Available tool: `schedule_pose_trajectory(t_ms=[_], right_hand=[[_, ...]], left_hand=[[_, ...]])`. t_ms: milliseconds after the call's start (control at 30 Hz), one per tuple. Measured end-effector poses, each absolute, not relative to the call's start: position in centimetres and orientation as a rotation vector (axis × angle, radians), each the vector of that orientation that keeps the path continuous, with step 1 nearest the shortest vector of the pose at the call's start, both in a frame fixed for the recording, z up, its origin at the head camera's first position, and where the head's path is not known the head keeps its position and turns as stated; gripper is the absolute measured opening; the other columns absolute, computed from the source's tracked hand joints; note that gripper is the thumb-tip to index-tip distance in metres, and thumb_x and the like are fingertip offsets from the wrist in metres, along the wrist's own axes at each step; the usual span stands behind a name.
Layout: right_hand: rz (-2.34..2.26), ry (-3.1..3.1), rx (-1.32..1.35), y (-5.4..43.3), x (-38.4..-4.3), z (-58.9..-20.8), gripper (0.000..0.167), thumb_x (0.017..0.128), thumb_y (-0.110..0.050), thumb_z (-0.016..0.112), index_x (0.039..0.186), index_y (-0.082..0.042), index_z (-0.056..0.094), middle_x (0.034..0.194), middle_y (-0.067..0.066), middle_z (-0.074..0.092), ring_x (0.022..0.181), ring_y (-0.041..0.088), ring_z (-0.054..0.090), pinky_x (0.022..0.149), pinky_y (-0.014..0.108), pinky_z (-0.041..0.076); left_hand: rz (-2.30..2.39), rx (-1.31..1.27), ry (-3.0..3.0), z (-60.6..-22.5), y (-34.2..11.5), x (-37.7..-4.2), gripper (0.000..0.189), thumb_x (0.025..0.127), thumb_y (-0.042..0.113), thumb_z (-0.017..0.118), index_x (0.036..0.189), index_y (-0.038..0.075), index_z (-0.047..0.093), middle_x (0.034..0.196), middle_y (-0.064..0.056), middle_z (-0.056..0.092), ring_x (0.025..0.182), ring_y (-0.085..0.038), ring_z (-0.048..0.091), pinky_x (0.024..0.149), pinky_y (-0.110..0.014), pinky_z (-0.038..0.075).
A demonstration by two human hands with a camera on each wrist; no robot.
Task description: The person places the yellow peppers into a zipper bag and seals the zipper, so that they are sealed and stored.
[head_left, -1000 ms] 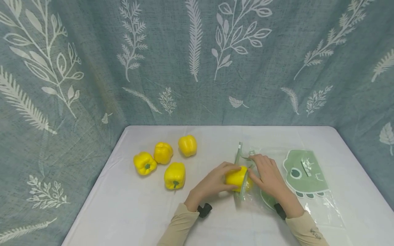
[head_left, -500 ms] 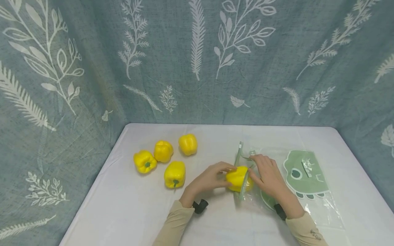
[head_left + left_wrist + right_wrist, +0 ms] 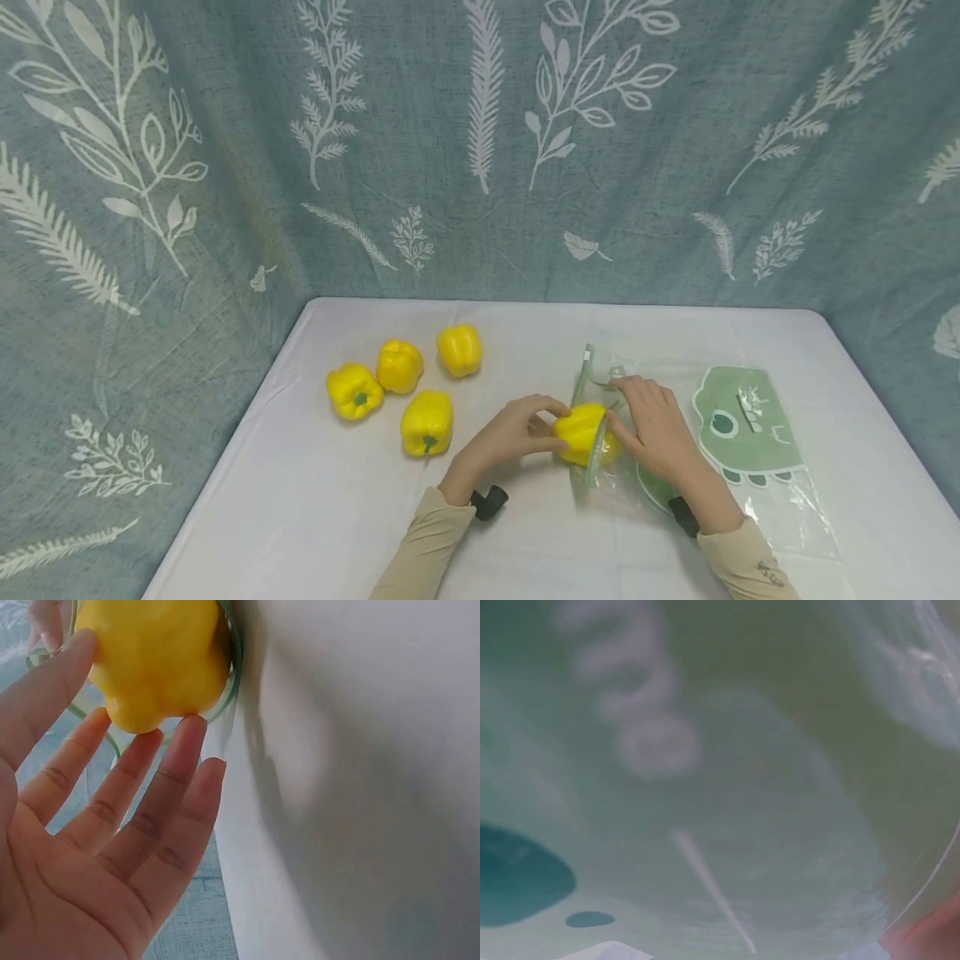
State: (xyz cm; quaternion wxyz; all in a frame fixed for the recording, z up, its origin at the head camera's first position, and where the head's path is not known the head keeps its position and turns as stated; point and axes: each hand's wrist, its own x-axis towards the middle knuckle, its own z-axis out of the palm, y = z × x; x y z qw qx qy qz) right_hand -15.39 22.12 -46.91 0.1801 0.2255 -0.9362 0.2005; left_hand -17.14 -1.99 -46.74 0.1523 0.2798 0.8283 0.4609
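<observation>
A yellow bell pepper sits in the mouth of a clear zip bag with a green print, its right part behind the plastic. My left hand is at the pepper's left end, with fairly straight fingertips against it. In the left wrist view, the thumb touches one side of the pepper and the fingers reach its lobed end. My right hand pinches the bag's opening by its green zip edge. Blurred green printed film fills most of the right wrist view.
Several loose yellow bell peppers stand on the left of the white-covered table. The bag lies flat across the table's right side. A blue-green leaf-patterned curtain hangs behind and along the sides.
My left hand has loosened from round the pepper and drawn back left to its end. More of the pepper shows. My right hand stays at the bag's mouth.
</observation>
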Motion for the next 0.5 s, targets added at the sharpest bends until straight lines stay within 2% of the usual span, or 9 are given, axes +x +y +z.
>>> schedule_pose_trajectory(t_ms=[233,500], right_hand=[[0.575,-2.637,0.64,22.1,-15.4,-46.9,0.037,0.089,-0.027,0.051,0.121,-0.008,0.048,0.112,0.007,0.055,0.105,0.027,0.049,0.09,0.048,0.036],[0.577,-2.62,0.647,22.1,-15.4,-46.8,0.036,0.088,-0.026,0.052,0.12,-0.009,0.048,0.111,0.008,0.056,0.103,0.027,0.05,0.089,0.048,0.037]], left_hand=[[1.396,0.849,2.311,-46.9,-1.3,-16.8,0.042,0.083,0.022,0.07,0.122,0.014,0.057,0.125,-0.002,0.056,0.104,-0.02,0.06,0.085,-0.021,0.05],[1.509,0.915,2.206,-45.2,-0.9,-15.7,0.039,0.085,0.006,0.065,0.122,-0.002,0.054,0.124,-0.018,0.054,0.108,-0.032,0.058,0.092,-0.031,0.05]])
